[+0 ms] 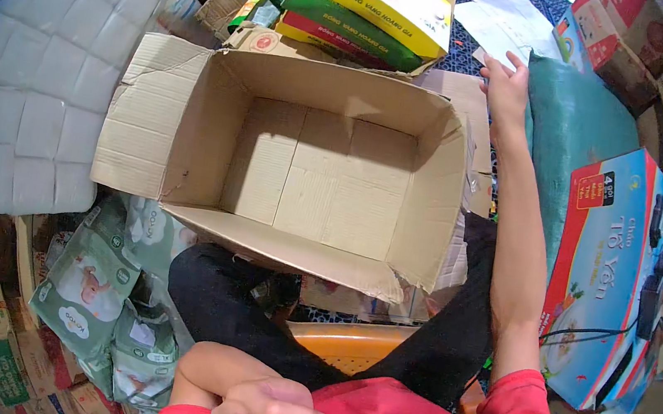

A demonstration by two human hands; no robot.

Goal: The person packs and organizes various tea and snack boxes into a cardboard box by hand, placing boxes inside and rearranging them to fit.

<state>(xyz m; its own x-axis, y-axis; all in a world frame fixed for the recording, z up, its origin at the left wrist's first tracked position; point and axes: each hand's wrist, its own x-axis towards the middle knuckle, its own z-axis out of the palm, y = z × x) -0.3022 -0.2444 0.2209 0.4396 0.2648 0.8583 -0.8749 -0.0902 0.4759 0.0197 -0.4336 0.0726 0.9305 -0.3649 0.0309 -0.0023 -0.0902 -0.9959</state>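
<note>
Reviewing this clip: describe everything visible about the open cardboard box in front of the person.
The box is plain brown corrugated cardboard, rectangular, upright and empty, its opening facing the camera. A wide creased flap folds outward on the left; the right edge and near right corner look frayed. Seams cross the bottom. It sits just beyond the knees; whether they touch it is unclear. Neither hand appears to hold it.
</note>
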